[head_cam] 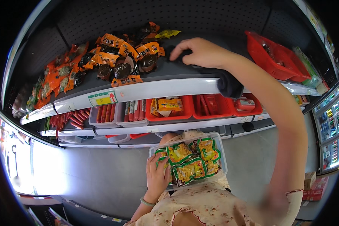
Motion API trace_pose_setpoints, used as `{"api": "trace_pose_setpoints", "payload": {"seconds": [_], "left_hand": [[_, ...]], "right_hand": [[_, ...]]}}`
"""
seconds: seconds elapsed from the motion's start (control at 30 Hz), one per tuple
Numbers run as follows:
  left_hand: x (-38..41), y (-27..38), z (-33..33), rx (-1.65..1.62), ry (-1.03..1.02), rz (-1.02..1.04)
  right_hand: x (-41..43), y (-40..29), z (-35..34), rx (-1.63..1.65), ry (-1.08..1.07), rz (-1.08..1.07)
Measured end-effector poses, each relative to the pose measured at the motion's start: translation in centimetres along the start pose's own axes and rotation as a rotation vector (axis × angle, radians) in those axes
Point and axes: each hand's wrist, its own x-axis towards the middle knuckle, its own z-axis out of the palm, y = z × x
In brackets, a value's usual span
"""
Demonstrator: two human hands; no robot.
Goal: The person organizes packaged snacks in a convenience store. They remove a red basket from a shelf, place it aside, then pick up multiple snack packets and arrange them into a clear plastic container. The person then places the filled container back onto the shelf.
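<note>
My left hand (pixel 158 171), with a pale bangle on its wrist, lies over the left side of a clear plastic tub (pixel 223 154) and steadies it on my lap. Its fingers rest on green-edged snack packets (pixel 183 171) inside the tub. My right hand (pixel 200 52) reaches onto the upper shelf (pixel 183 70), with fingers bent down over a dark cloth (pixel 230 84). Part of that cloth hangs over the shelf's white front edge; its far part is hard to tell from the dark shelf. Left of the fingers lie orange-wrapped, vacuum-packed brown eggs (pixel 123 67).
A yellow packet (pixel 168 34) lies behind the eggs. At the right stands a tilted red basket (pixel 274 62). The lower shelf carries red bins (pixel 169 115) and clear bins (pixel 103 123) of packaged sausages. Boxes (pixel 313 189) stand on the floor at right.
</note>
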Motion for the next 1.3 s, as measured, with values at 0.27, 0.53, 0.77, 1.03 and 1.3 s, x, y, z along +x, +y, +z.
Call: {"api": "trace_pose_setpoints", "payload": {"seconds": [0.27, 0.53, 0.77, 1.03, 1.3], "left_hand": [[-0.6, -0.2, -0.1, -0.024, -0.022, 0.004], [-1.1, -1.2, 0.2, -0.037, 0.016, -0.023], [-0.9, -1.8, 0.5, -0.025, 0.018, -0.015], [7.8, 1.2, -5.8, -0.006, 0.068, 0.348], [26.0, 9.7, -12.9, 0.307, 0.298, 0.771]], "right_hand": [[-3.7, -1.1, -4.7, 0.245, -0.136, 0.450], [-10.1, -3.8, -8.2, 0.448, 0.124, 0.495], [-23.6, -4.0, -8.4, 0.597, 0.398, 0.408], [-41.8, 8.3, 4.8, -0.451, 0.106, 0.714], [-37.5, 0.9, 0.6, 0.974, 1.091, 0.614]]}}
